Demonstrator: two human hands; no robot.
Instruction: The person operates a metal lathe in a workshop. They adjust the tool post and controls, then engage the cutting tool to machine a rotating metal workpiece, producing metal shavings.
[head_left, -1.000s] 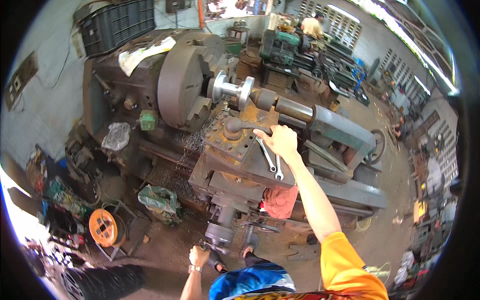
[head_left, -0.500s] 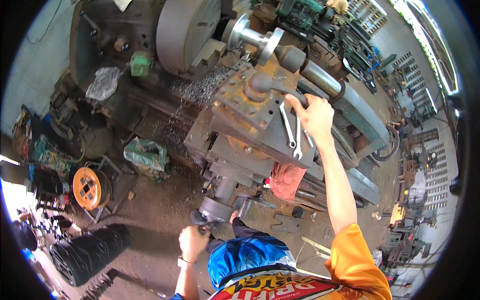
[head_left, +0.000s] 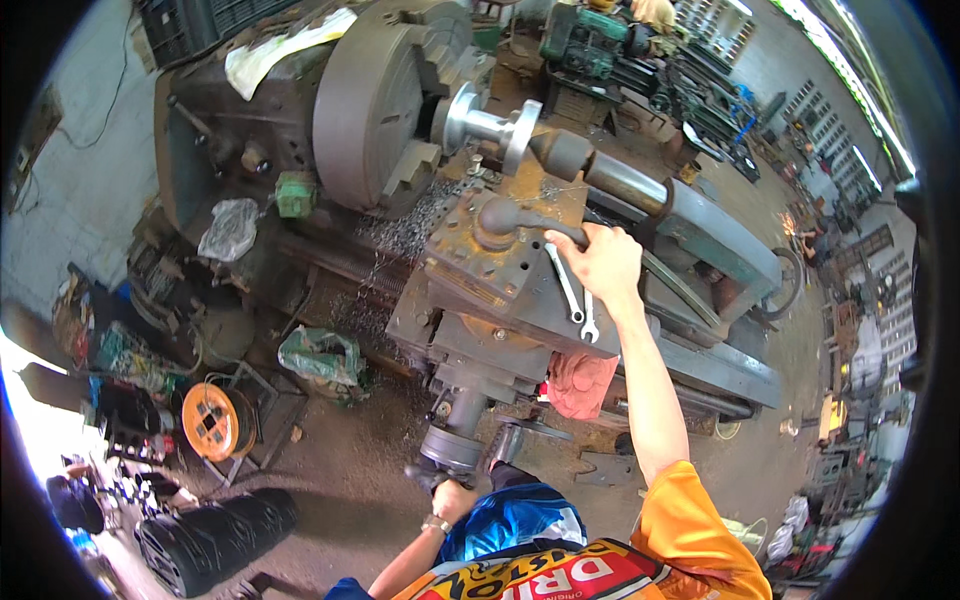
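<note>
My right hand is closed round the end of a dark clamping lever on top of the lathe's square tool post. Beside that hand, two spanners lie on the flat metal top. Lower down, my left hand is closed on the dark crank handle of the round handwheel; its fingers are partly hidden. A shiny flanged metal workpiece sits between the big chuck and the tailstock centre.
A red cloth hangs below the slide. Metal chips lie under the chuck. On the floor at left are a green bag, an orange reel and a black ribbed cylinder. Other machines stand at the back.
The view has shifted, with the chuck and floor items now farther right and lower. My left hand has moved rightward with the crank handle. My right hand stays on the lever.
</note>
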